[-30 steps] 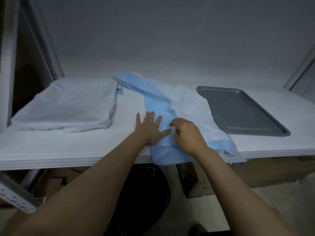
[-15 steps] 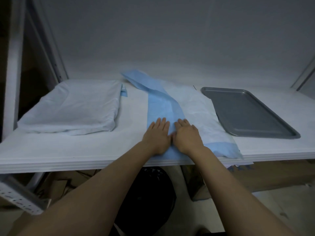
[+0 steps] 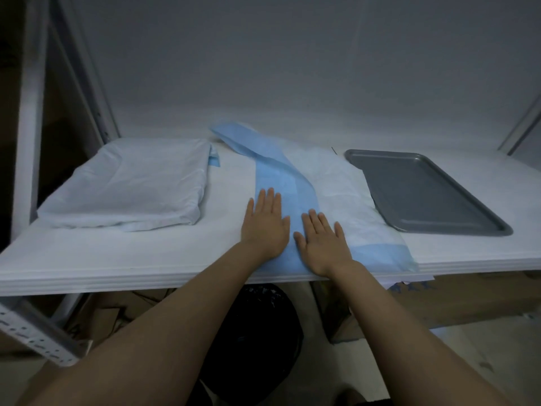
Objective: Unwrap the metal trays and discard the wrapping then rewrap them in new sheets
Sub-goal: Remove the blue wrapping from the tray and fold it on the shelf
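Hands flat and fingers spread, a person presses the left hand point(image 3: 266, 222) and right hand point(image 3: 323, 243) side by side on a blue-and-white wrapping sheet point(image 3: 328, 183) lying across the front of a white shelf point(image 3: 117, 259); neither hand pinches or grips anything. The bare metal tray point(image 3: 421, 189), already out of its wrapping, sits just to the right of the sheet, its near-left edge close to the sheet's border. To the left, well apart from the hands, lies a pale wrapped bundle point(image 3: 126, 183), which by its shape may hold another tray, though its contents are hidden. Below the shelf edge, between the forearms, a black bin bag point(image 3: 257, 326) stands on the floor, likely the place for discarded wrapping. Risks from here appear modest: the sheet's near edge overhangs the shelf front, so a smoothing stroke pulled toward the body could drag it off the edge, and the twisted blue strip running toward the back wall could fold under and leave a crease if not laid straight. Sliding the tray across could also ruck the thin sheet. By count: one bare tray, one spread sheet, one wrapped bundle, one bin bag, two hands.
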